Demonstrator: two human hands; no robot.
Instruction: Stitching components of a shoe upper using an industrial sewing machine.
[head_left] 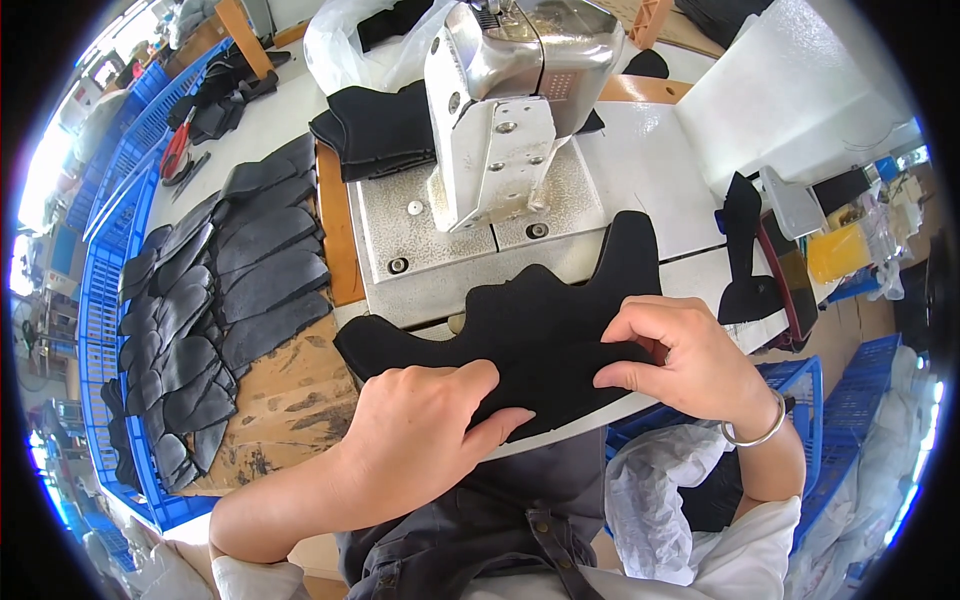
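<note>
A black, soft-looking cut piece (545, 325) with a wavy outline and two upturned ends lies in front of the sewing machine (510, 130), over the edge of its bed. My left hand (425, 420) grips its lower left part, the fingers curled and the thumb pressed on the cloth; some fingertips are hidden. With thumb and fingers, my right hand (680, 355) pinches a raised fold at the piece's right side. A bracelet (757, 422) circles my right wrist. The machine's needle area is hidden behind its white metal cover.
Overlapping black cut pieces (265, 250) cover a worn board (285, 425) at left, beside a blue crate (100, 330). Red-handled scissors (178, 150) lie farther back. More black pieces (375, 130) are stacked left of the machine. A white plastic bag (650, 490) hangs near my lap.
</note>
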